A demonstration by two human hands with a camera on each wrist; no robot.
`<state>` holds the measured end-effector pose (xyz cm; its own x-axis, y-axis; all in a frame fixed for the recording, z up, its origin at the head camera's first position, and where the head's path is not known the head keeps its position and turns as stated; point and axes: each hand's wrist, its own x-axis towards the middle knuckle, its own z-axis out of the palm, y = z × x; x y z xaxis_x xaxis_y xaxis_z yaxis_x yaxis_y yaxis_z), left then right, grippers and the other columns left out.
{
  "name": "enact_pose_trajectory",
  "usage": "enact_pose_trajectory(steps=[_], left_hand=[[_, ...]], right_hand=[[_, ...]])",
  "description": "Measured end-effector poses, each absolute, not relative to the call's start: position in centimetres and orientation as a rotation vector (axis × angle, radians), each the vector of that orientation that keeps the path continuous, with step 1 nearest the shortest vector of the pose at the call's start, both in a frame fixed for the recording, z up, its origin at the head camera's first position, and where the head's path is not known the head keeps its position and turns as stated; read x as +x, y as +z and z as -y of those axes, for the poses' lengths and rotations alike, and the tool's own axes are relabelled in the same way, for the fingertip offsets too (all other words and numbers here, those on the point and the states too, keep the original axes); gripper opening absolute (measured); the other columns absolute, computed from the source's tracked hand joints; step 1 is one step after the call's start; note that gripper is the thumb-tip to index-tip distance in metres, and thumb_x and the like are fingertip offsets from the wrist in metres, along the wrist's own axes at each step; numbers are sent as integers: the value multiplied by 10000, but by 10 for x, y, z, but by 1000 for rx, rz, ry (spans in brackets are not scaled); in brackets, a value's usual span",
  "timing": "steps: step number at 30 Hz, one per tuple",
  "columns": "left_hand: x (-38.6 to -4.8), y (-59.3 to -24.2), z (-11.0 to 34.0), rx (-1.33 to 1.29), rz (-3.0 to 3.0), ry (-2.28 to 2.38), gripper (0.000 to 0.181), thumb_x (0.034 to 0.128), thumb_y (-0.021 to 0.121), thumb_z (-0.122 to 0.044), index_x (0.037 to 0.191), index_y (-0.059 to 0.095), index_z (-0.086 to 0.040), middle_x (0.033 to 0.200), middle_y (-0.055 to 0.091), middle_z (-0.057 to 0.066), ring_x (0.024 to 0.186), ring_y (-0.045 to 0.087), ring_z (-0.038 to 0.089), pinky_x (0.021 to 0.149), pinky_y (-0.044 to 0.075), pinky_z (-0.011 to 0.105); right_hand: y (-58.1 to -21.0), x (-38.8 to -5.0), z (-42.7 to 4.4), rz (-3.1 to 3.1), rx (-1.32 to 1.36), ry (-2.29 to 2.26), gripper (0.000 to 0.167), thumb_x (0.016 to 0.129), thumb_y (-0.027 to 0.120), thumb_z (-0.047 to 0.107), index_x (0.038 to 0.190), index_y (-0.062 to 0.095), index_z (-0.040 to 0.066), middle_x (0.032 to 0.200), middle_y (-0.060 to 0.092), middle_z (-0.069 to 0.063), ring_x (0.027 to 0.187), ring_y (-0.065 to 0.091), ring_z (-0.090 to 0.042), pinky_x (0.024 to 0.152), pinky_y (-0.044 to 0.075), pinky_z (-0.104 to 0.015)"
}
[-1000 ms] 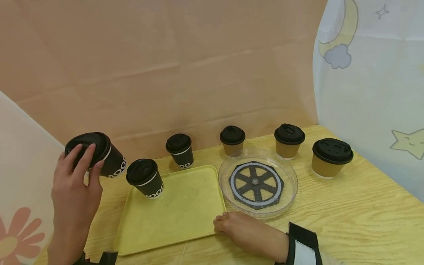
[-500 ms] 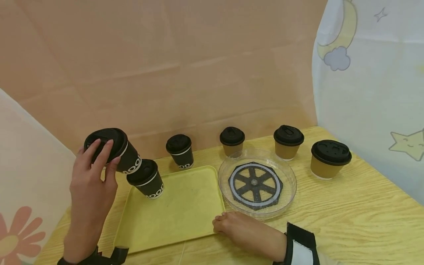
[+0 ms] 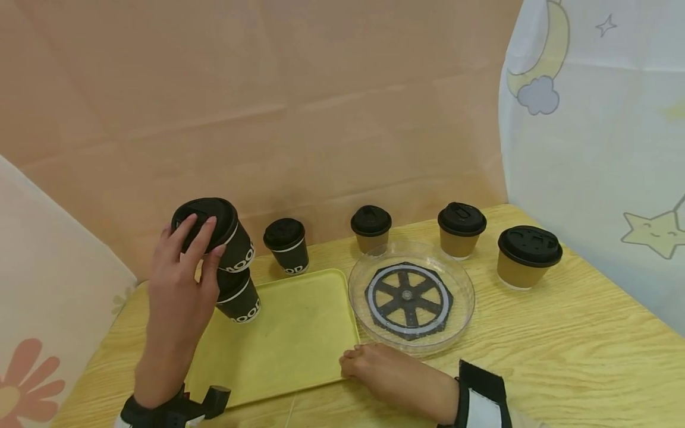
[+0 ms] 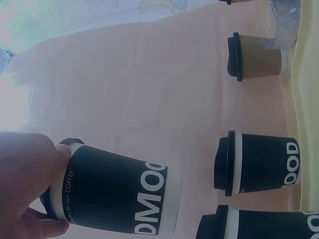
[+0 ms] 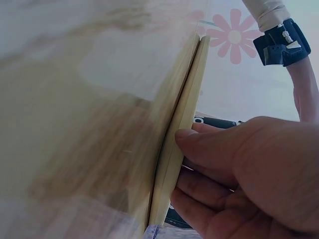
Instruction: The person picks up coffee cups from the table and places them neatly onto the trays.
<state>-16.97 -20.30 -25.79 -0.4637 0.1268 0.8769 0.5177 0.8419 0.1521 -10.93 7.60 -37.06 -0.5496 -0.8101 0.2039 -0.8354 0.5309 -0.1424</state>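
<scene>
My left hand (image 3: 182,285) grips a black lidded cup (image 3: 238,246) by its lid, above another black cup (image 3: 241,303) that stands on the back left of the yellow tray (image 3: 289,345). Whether the two cups touch, I cannot tell. In the left wrist view the held cup (image 4: 117,191) hangs from thumb and fingers, with a gap between it and the standing black cups. My right hand (image 3: 374,368) holds the tray's front right corner; the right wrist view has its thumb and fingers (image 5: 194,186) on either side of the tray rim (image 5: 182,119).
Behind the tray stands a small black cup (image 3: 291,255). A clear round dish (image 3: 460,321) with a black wheel pattern lies right of the tray. Brown cups with black lids (image 3: 371,238), (image 3: 460,238), (image 3: 521,267) stand behind and right of it. Cloth walls enclose the table (image 3: 594,351).
My left hand has moved right with its cup, from beside the standing cup to above it. My right hand stays at the tray's corner. The head view has shifted slightly.
</scene>
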Motion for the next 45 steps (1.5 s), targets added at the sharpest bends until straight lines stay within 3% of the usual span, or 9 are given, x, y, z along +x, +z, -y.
enact_pose_trajectory(steps=[15, 35, 45], left_hand=[[-174, -265, 175, -598, 2039, -539, 449, 847, 711, -7, 1287, 636, -60, 1285, 584, 265, 1237, 518, 461, 1147, 333, 578], [-181, -286, 164, -651, 2162, -479, 446, 874, 705, -83, 1311, 615, -59, 1255, 586, 248, 1225, 516, 470, 1043, 420, 636], [-187, -298, 157, -694, 2212, -461, 436, 878, 708, -119, 1304, 626, -77, 1212, 602, 218, 1202, 555, 415, 1013, 472, 588]], right_hand=[[-372, -108, -76, 2629, 1411, 307, 219, 876, 612, 10, 790, 582, 210, 737, 476, 150, 683, 383, 78, 597, 297, -62], [-372, -107, -76, 2638, 1402, 325, 238, 879, 606, -2, 776, 559, 208, 730, 470, 148, 689, 401, 69, 602, 306, -72], [-370, -107, -75, 2696, 1379, 313, 254, 865, 612, -34, 793, 576, 207, 745, 505, 140, 695, 434, 61, 602, 340, -91]])
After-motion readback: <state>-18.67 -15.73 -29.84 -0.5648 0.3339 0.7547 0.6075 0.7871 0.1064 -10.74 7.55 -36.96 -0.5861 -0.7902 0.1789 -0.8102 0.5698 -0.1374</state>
